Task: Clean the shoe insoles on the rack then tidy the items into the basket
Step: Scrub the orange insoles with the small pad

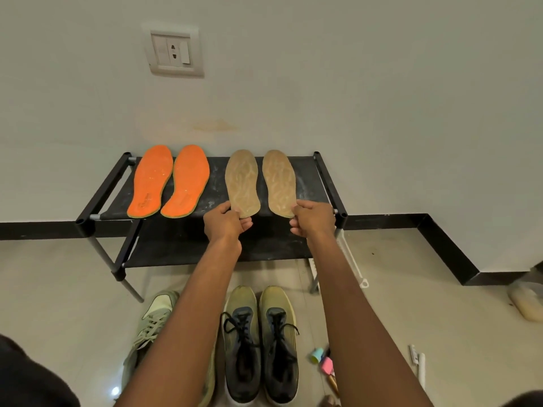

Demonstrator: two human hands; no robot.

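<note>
Black two-tier shoe rack [324, 174] against the wall, two orange insoles [169, 182] and two tan insoles [260, 183] side by side on its top shelf, tiled floor [411, 304] below carrying green-and-black sneakers [260, 345], a pale green sneaker [150, 324]

A white switch and socket plate [175, 52] is fixed to the wall above a faint yellowish stain [216, 125]. On the tiled floor stand a pair of yellow-green shoes with black laces [260, 345]; just left of them, a pale green shoe [150, 324], partly hidden. Black skirting [435, 230] runs along the wall base.
</note>
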